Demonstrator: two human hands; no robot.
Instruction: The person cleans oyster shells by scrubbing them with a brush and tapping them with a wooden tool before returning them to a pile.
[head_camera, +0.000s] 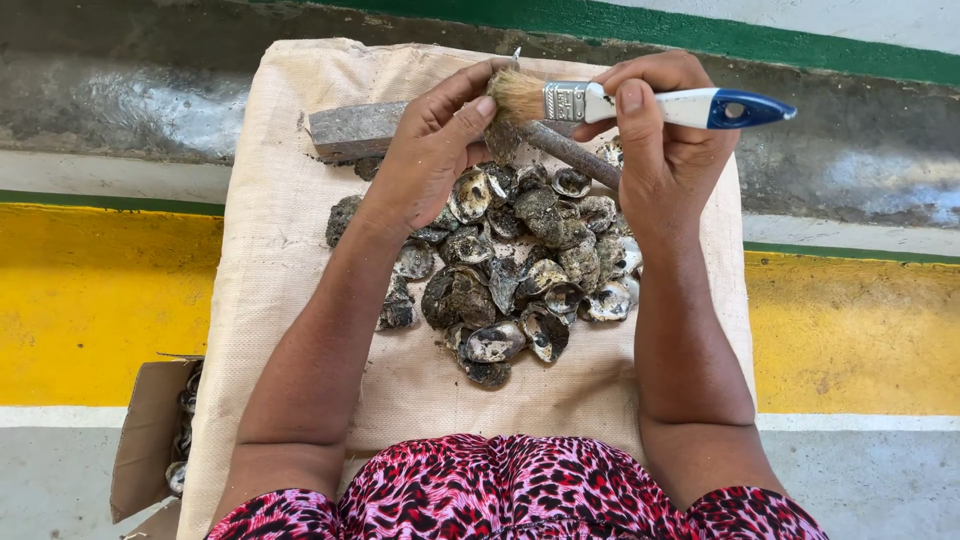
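Note:
My right hand (655, 140) grips a paintbrush (640, 103) with a white and blue handle, a metal band and pale bristles. The bristles rest against a small dark shell (502, 140) pinched in the fingers of my left hand (430, 150). Both hands hover over a heap of grey, crusty oyster shells (520, 270) lying on a beige woven sack (290, 230) spread across my lap.
A grey stone block (352, 130) and a rusty metal rod (570, 152) lie on the sack beyond the heap. A cardboard box (150, 440) with several shells stands at lower left. The floor is painted yellow (90, 300), white and green.

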